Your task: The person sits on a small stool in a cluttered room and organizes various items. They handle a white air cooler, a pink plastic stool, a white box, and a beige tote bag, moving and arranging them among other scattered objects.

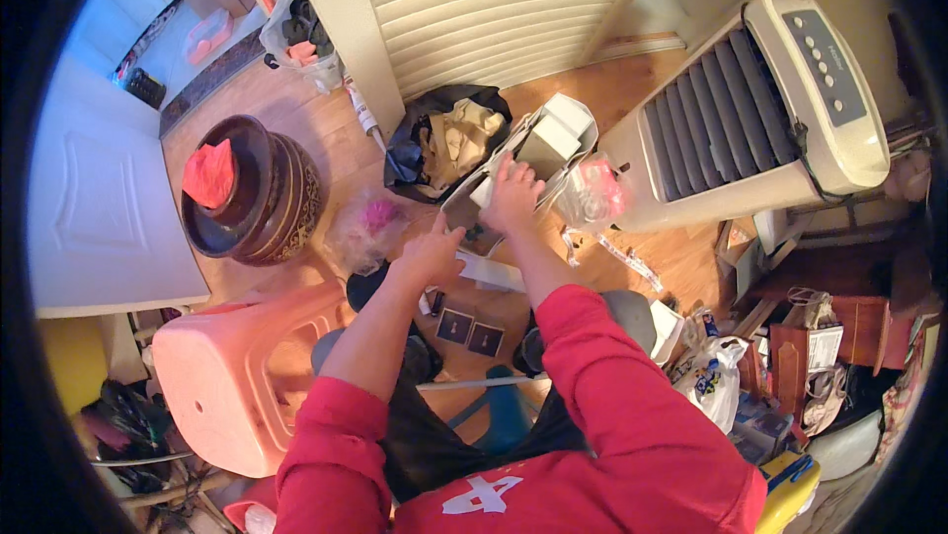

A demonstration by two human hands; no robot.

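Observation:
On the floor before me stands a long, open-topped bag (469, 214) with white boxes (557, 129) in its far end. My left hand (435, 255) is at the bag's near left corner, index finger and thumb on its rim. My right hand (512, 197) reaches over the opening, its fingertips down inside beside a white piece (483, 193). Whether they grip it is hidden. Two small dark square cards (455, 326) lie on the floor below my hands, next to a white strip (492, 272).
A black bag (404, 163) with crumpled brown paper adjoins the long bag. Right of it are a clear plastic bag (592, 193) and a Haier air cooler (740, 104). To the left are a brown glazed jar (292, 197) and a tipped pink plastic stool (215, 386). A louvred door (496, 8) stands behind.

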